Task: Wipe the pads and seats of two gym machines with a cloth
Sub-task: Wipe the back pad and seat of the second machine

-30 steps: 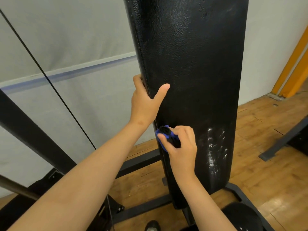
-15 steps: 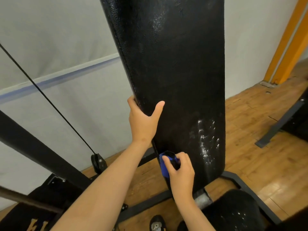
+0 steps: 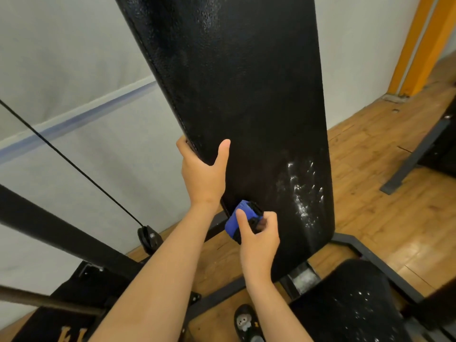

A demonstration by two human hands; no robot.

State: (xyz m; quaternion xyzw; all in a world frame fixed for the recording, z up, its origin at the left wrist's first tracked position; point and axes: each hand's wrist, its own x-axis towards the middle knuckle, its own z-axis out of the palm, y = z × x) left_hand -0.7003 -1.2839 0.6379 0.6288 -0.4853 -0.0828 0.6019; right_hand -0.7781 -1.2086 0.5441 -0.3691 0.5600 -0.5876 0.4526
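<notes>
From the head view, my left hand (image 3: 203, 174) grips the left edge of the tall black back pad (image 3: 246, 107), fingers wrapped behind the seam and thumb laid flat on the front face. It clamps the pad itself and carries nothing else. My right hand (image 3: 259, 239) is closed around the blue-and-black cloth (image 3: 237, 222), which I press against the pad near its lower left corner, just below my left wrist. The cloth is bunched into a small wad, with my thumb on top of the blue part.

The pad stands nearly upright, tilted a little, with a pebbled vinyl skin that shines where the light falls. Toward its lower right edge there are white streaks (image 3: 302, 191), which look to me like residue not yet wiped. Below, at the bottom right of the frame, the seat (image 3: 350, 307) shows similar white specks.

I judge the cloth to be soft and light, so it needs a full fist and firm pressure or it will slide about on the slick vinyl. The pad seems firm, cushioned and fixed to its black frame (image 3: 375, 257); holding its edge steadies me more than it steadies the pad. The streaked patch and the seat remain to do on this machine.
</notes>
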